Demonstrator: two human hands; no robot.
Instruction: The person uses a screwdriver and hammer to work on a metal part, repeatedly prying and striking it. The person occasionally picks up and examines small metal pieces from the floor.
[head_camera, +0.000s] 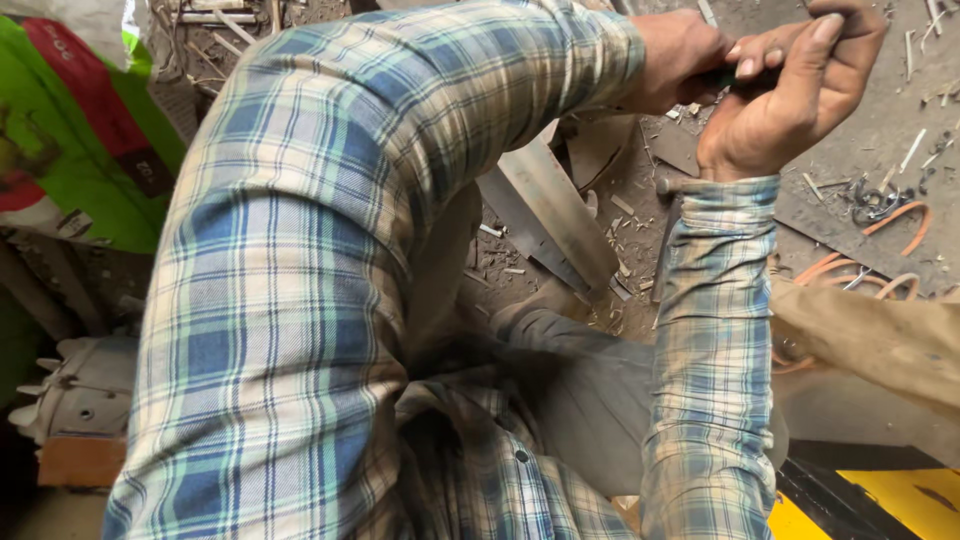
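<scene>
Both hands are pinching one small dark tool (735, 75): left hand (680, 60) gripping, right hand (785, 100) wrapping. Might slip onto the littered floor (860, 130).

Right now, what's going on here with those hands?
A person in a plaid shirt holds both hands together over a littered workshop floor. The left hand and right hand pinch a small dark object, mostly hidden between the fingers. Metal strips and orange wire loops lie below.

Hands (760, 90) above metal strip (555, 205); orange wire (895, 220) right.
</scene>
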